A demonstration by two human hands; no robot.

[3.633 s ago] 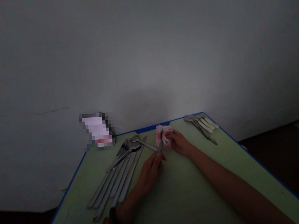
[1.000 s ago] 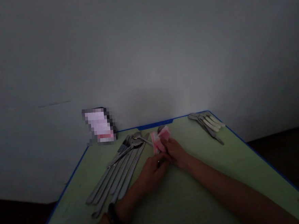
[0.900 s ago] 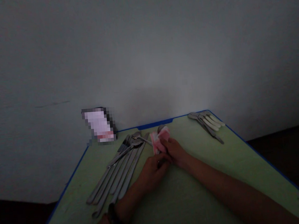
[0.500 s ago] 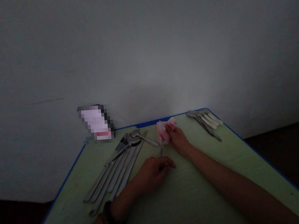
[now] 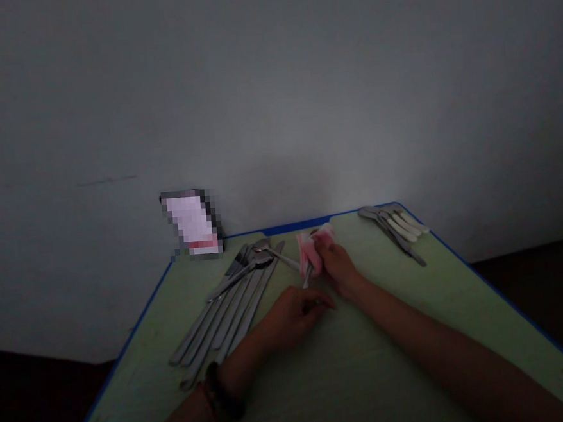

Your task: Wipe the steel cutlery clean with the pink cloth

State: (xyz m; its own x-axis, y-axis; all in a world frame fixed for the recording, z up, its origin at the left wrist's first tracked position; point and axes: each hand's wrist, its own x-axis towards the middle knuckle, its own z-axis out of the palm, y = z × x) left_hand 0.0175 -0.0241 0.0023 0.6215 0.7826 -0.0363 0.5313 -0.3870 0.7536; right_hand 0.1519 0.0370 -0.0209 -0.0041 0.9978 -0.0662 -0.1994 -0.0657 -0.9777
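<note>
One utensil point(image 5: 307, 277) near the table's point(image 5: 351, 373) far edge: right hand point(image 5: 339, 270) clenches a pink cloth point(image 5: 310, 255) round it, left hand point(image 5: 293, 310) pinches its handle. Guessing the small bunch point(image 5: 397, 228) at the far right corner is done, and the bigger pile point(image 5: 230, 298) by the left edge isn't.

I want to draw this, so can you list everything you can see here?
table: one, green, blue edge, against the wall.
wall: one, grey, behind the table.
long cutlery: a pile, silver, table's left side.
small cutlery: a few, silver, some pale-handled, far right corner.
blurred thing: one, pale, far left corner; too blurred to name.
cloth: one, pink and white, bunched in the right hand.
held utensil: one, silver, running from the cloth to the left hand.
wristband: one, dark, left wrist.
left hand: one, pinching the held utensil's near end.
right hand: one, closed on the cloth.
</note>
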